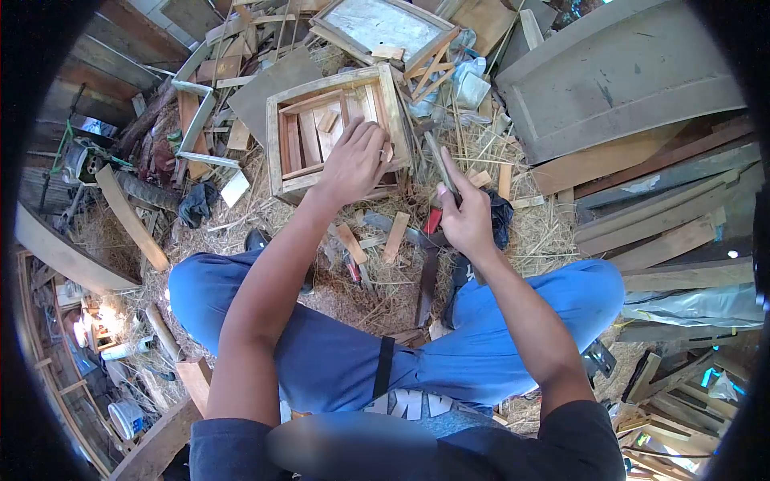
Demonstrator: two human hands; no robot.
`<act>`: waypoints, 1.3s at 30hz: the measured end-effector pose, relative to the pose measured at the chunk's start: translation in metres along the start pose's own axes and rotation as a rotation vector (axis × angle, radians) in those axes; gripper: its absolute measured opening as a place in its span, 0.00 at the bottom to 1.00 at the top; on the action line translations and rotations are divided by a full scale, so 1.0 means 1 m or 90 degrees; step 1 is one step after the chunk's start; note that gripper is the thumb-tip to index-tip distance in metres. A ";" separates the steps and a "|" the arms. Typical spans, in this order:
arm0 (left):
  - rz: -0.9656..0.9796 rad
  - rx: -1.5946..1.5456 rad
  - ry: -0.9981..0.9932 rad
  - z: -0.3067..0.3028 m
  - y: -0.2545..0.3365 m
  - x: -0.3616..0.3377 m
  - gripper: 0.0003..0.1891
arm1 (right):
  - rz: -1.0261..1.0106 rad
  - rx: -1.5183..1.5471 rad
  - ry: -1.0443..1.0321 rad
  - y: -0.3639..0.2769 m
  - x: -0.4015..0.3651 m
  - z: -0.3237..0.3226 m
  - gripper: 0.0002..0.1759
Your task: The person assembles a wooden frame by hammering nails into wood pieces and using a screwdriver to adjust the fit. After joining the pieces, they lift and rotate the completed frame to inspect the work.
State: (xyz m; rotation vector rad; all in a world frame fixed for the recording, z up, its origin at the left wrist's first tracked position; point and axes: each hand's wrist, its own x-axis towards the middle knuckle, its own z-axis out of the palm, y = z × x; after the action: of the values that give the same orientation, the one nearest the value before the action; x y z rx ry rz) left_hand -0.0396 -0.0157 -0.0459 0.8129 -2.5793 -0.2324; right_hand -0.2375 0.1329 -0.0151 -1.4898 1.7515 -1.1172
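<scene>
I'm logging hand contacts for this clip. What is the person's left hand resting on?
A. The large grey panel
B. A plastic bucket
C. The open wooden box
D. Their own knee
C: the left hand lies on the near rim of the open wooden box, while the right hand holds a thin tool beside the box.

The left hand (353, 164) covers the near right corner of the wooden box (309, 132); whether its fingers grip anything cannot be determined. The lower end of the thin strip (441, 164) is concealed inside the right hand (468, 220). A blurred patch (353, 445) masks the near centre. The framed panel (377, 24) is cut off by the far edge.
</scene>
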 end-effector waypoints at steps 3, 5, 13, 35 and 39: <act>-0.035 -0.027 -0.027 -0.007 0.007 0.005 0.19 | 0.011 0.019 0.001 -0.004 0.001 -0.002 0.35; -0.018 -0.037 0.005 -0.010 0.015 0.009 0.20 | 0.028 0.041 -0.004 -0.009 0.001 -0.003 0.34; -0.023 -0.069 0.001 -0.021 0.017 0.017 0.27 | -0.029 0.051 0.022 0.002 0.000 0.002 0.33; -0.494 -0.547 -0.310 -0.080 0.016 -0.033 0.25 | 0.055 0.031 0.009 -0.006 0.008 0.014 0.31; -0.461 -0.462 -0.162 -0.103 0.035 -0.023 0.17 | 0.039 0.031 -0.006 -0.010 0.010 0.012 0.30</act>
State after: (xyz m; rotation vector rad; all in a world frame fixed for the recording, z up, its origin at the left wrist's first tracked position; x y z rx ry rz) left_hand 0.0046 0.0230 0.0486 1.4142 -2.0126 -1.4494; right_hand -0.2249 0.1202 -0.0113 -1.4003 1.7392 -1.1117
